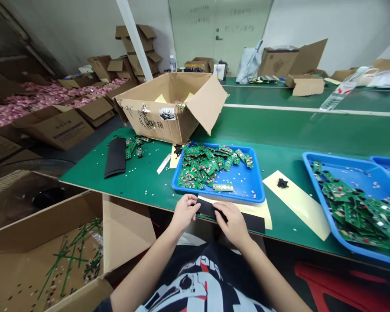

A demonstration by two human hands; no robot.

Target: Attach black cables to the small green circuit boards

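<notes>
Black strip [243, 220] pinched between both hands at table edge.

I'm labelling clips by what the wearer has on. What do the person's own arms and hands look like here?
Both forearms are bare: no sleeves reach them, and no gloves, watch, rings or bands show on the left hand or the right hand. The fingers are uncovered. The only clothing visible is a black T-shirt with a white, grey and red print on the chest.
</notes>
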